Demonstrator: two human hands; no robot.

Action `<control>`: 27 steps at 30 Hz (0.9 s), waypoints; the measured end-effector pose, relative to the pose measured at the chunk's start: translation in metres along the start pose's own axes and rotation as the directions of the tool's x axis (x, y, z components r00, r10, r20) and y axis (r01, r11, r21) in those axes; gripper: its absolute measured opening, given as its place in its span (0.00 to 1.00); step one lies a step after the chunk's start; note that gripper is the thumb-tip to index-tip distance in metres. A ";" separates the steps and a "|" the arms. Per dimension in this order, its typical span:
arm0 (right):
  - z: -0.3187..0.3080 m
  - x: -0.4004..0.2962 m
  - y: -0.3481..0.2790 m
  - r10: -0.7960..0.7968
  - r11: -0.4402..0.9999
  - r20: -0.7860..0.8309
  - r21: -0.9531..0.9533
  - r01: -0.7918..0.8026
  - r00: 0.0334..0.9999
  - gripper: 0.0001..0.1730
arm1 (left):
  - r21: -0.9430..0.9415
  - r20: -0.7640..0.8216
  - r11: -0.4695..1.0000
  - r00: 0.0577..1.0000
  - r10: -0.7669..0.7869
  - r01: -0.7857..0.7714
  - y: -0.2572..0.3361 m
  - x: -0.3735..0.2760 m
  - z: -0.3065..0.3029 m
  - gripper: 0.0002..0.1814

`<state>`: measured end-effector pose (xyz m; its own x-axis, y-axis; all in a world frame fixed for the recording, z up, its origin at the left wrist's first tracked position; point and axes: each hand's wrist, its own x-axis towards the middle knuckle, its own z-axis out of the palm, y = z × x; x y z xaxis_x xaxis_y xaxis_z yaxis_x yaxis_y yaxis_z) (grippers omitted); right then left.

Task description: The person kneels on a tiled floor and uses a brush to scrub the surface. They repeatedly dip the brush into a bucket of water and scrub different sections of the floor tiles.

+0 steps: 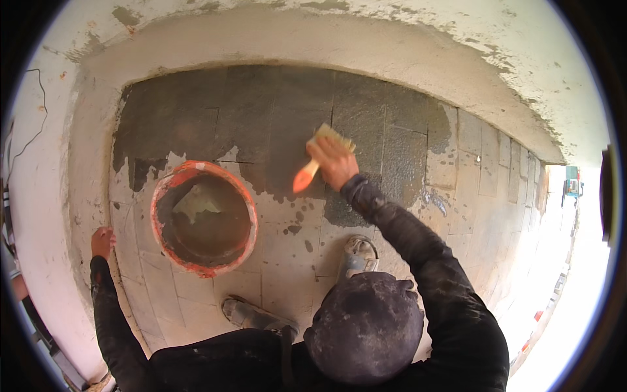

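Observation:
My right hand [334,159] is closed around a wide paintbrush [306,176] with pale bristles and a wooden handle tipped in orange-red. The brush is over floor tiles coated in dark wet material [294,108]; whether its bristles touch them I cannot tell. My left hand [103,242] is at the lower left by the wall's base, away from the brush; its fingers look partly curled, and what it touches is unclear. Between the two hands, a round orange-red bucket [253,220] stands on the floor, holding murky grey-brown liquid and a pale, irregular piece [196,203].
Pale walls with rough lower bands [274,36] enclose the floor at the far side and left. Dry grey tiles [289,250] with dark splashes lie near my shoes [360,255]. A thin cable [45,105] hangs at the left wall. A green device [572,183] stands far right.

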<state>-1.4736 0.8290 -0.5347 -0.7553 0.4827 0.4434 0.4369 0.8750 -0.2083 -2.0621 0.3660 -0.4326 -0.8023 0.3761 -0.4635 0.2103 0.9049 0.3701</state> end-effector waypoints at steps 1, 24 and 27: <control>0.008 0.017 0.014 0.003 0.999 -0.030 -0.032 -0.004 1.000 0.19 | 0.014 -0.014 1.000 1.000 -0.016 0.017 -0.010 -0.006 -0.006 0.15; 0.014 0.086 0.068 0.412 0.910 0.014 0.036 -0.412 0.911 0.18 | -0.126 -0.057 0.992 0.998 -0.024 0.016 -0.030 -0.028 0.016 0.14; -0.024 0.046 -0.010 0.330 0.904 0.387 0.133 -0.407 0.861 0.18 | -0.113 -0.061 0.992 0.996 -0.064 0.057 -0.048 -0.040 -0.010 0.13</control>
<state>-1.5007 0.8415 -0.4910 -0.6949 0.7186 -0.0250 0.6372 0.5993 -0.4845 -2.0459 0.3055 -0.4236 -0.8466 0.3044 -0.4365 0.1000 0.8966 0.4313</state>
